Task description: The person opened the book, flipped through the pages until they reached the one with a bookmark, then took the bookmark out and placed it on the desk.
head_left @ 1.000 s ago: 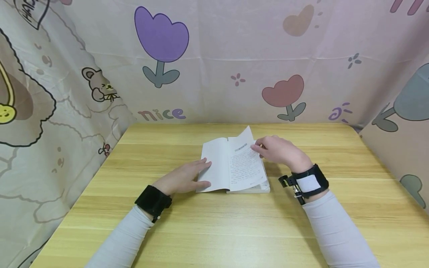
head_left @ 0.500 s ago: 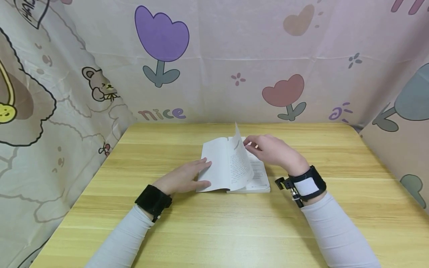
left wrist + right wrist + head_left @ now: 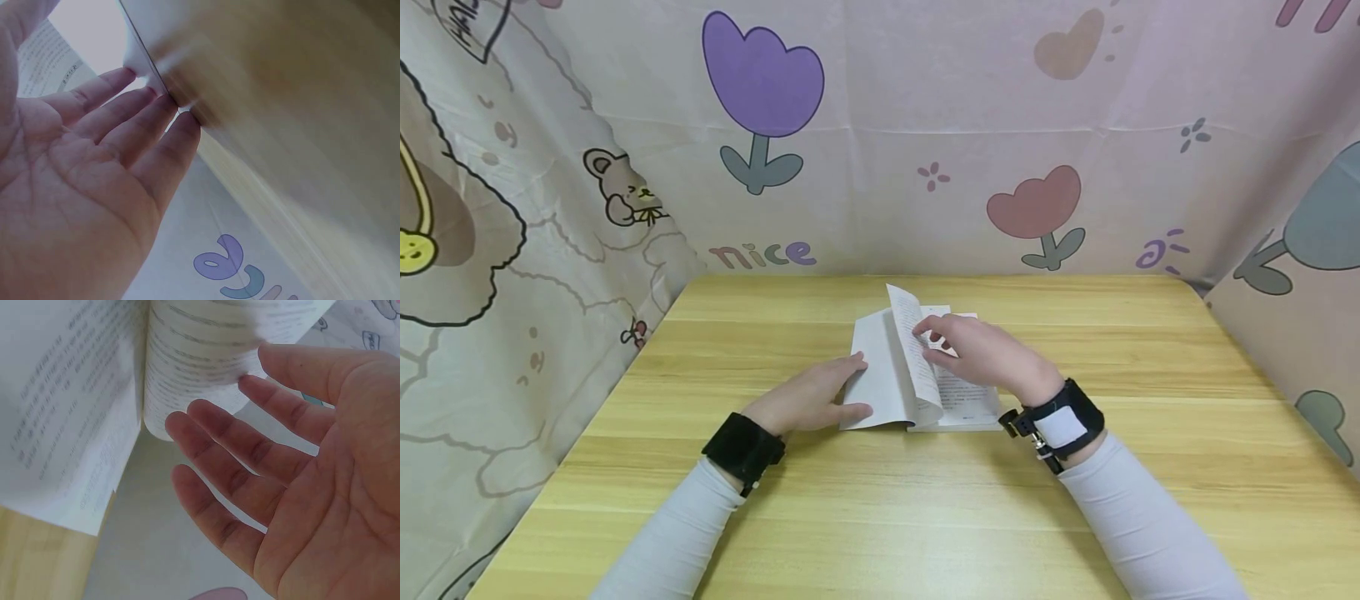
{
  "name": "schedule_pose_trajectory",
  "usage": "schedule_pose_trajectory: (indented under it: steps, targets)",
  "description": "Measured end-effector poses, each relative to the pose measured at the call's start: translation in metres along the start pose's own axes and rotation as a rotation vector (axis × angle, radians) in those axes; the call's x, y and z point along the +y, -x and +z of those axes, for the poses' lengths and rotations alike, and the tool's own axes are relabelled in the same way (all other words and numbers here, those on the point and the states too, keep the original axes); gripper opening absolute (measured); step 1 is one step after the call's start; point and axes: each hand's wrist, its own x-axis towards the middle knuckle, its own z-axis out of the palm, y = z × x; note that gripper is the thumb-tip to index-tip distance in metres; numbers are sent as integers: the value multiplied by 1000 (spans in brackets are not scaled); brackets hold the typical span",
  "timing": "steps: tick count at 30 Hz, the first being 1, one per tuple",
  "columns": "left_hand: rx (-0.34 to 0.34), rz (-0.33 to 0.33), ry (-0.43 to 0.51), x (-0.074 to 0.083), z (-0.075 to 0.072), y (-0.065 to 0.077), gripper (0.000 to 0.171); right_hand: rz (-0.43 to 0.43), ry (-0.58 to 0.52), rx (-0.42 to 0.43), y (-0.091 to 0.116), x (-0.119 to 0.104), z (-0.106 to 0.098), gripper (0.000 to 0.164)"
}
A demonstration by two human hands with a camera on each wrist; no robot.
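Observation:
An open book lies on the wooden table, its left page blank. One printed page stands up from the spine, curving over toward the left side. My left hand rests at the book's left edge; the left wrist view has its fingers extended along that edge. My right hand is over the right half, its index fingertip at the lifted page. Seen from the right wrist, the fingers are spread and loosely bent beside the curved page. Printed text shows on the right-hand page beneath.
The wooden table extends around the book on all sides. A patterned cloth with flowers hangs behind it, and more cloth covers the left and right sides. Both wrists wear black straps.
My right hand has moved left, and the page has swung from the right half past upright toward the left. The left hand has stayed almost still at the book's left edge.

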Motion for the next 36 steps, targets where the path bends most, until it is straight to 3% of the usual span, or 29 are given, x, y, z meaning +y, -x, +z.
schedule_pose_trajectory:
  steps: [9,13,17,28,32,36]
  targets:
    - [7,-12,-15,1,-1,0,79,-6,-4,-26,-2,-5,10,43]
    - [40,44,-21,-2,-1,-2,73,-14,-4,-34,-3,-6,15,41]
    - [73,93,32,-8,-2,-2,67,-34,1,-41,-5,-9,19,37]
    - [73,6,115,-21,-22,6,70,-100,-1,-11,-8,-14,29,30]
    - [91,25,111,-26,-29,7,61,-119,33,8,-9,-16,32,30]
    - [153,68,82,-29,-34,8,49,-143,59,26,-9,-17,34,30]
